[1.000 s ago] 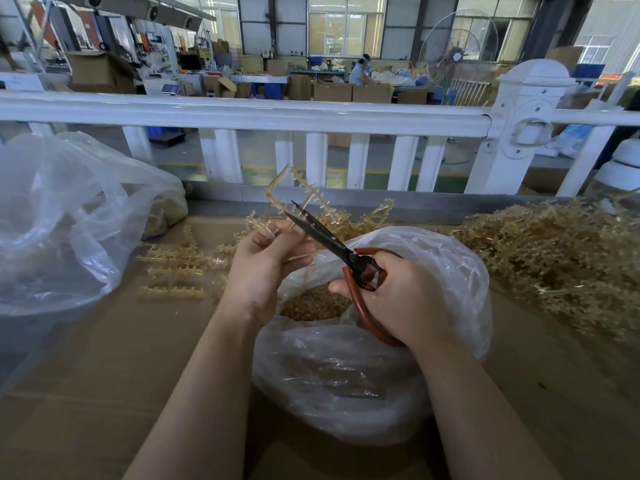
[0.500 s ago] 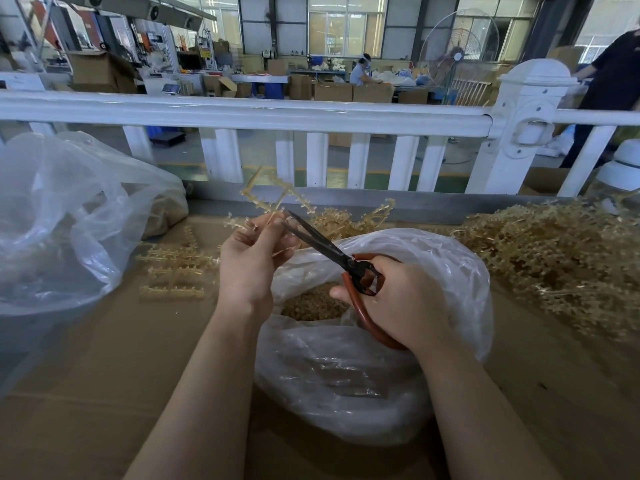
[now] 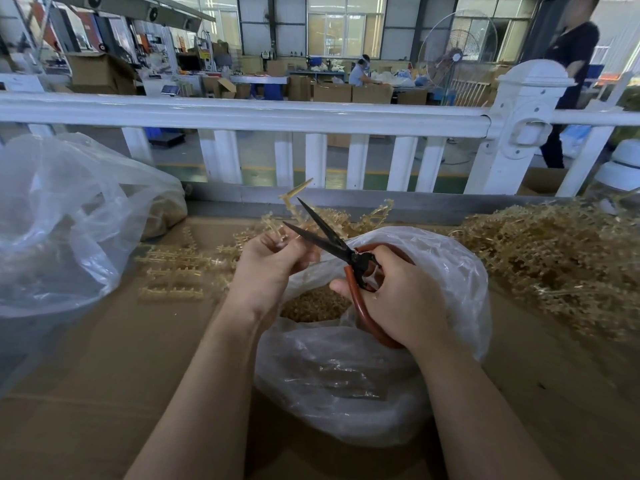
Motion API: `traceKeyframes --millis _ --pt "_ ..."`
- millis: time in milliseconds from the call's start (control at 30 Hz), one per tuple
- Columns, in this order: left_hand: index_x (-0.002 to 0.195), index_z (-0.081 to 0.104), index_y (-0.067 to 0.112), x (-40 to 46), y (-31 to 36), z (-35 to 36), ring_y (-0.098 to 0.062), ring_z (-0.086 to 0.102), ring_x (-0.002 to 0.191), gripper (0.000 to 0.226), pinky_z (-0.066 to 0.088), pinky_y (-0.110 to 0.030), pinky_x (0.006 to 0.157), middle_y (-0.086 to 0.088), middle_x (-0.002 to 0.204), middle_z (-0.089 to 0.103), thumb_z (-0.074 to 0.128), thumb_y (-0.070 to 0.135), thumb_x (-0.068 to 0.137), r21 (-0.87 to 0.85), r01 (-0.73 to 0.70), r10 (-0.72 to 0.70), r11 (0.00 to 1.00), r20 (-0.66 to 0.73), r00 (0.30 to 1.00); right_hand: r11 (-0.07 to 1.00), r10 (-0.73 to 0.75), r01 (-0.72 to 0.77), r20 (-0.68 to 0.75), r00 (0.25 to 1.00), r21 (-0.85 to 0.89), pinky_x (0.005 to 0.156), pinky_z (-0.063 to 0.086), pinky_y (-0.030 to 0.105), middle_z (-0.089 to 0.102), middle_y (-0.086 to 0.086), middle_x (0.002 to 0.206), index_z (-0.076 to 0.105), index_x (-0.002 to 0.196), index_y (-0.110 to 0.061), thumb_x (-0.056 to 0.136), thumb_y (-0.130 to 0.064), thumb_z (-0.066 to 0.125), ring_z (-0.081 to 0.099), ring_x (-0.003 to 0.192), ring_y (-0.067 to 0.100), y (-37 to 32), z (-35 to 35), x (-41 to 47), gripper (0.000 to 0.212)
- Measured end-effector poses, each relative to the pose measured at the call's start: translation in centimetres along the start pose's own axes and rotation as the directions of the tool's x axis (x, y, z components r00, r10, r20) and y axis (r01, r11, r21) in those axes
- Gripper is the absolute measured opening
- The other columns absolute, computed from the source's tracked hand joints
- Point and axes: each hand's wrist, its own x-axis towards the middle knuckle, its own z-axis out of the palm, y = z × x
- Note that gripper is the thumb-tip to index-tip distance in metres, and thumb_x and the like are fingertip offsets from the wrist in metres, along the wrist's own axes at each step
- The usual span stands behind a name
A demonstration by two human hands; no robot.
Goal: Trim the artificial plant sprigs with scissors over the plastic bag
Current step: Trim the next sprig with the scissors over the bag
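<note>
My left hand (image 3: 273, 261) grips a pale tan plastic sprig (image 3: 294, 197) that sticks up above its fingers. My right hand (image 3: 398, 299) holds black-bladed scissors (image 3: 329, 237) by their red-brown loop handles. The blades are spread apart, with their tips beside the sprig just above my left fingers. Below both hands sits a clear plastic bag (image 3: 363, 368), its mouth open over a heap of small tan cut pieces (image 3: 313, 306).
A big heap of tan sprigs (image 3: 554, 258) lies at the right. Trimmed strips (image 3: 173, 271) lie in rows left of my hand. A large clear bag (image 3: 65, 216) fills the left. A white railing (image 3: 277, 114) borders the cardboard-covered table (image 3: 104, 393). A person (image 3: 568, 81) walks behind it.
The scissor blades have spread apart. My left hand has turned the sprig, so less of it shows above the fingers. A person has walked into view beyond the railing at the right.
</note>
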Motion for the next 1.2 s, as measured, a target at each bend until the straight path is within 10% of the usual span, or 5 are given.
traceKeyframes --millis 1200 --pt "0.095 0.064 0.002 -0.01 0.12 0.13 -0.014 0.062 0.068 0.004 0.050 -0.024 0.070 -0.005 0.073 0.067 0.062 0.000 0.091 -0.069 0.061 -0.060 0.996 0.022 0.998 0.991 0.092 -0.093 -0.010 0.996 -0.095 0.072 0.055 0.027 0.066 -0.016 0.077 0.068 0.089 -0.031 0.064 -0.091 0.049 0.061 0.074 0.004 0.70 0.58 0.38 0.068"
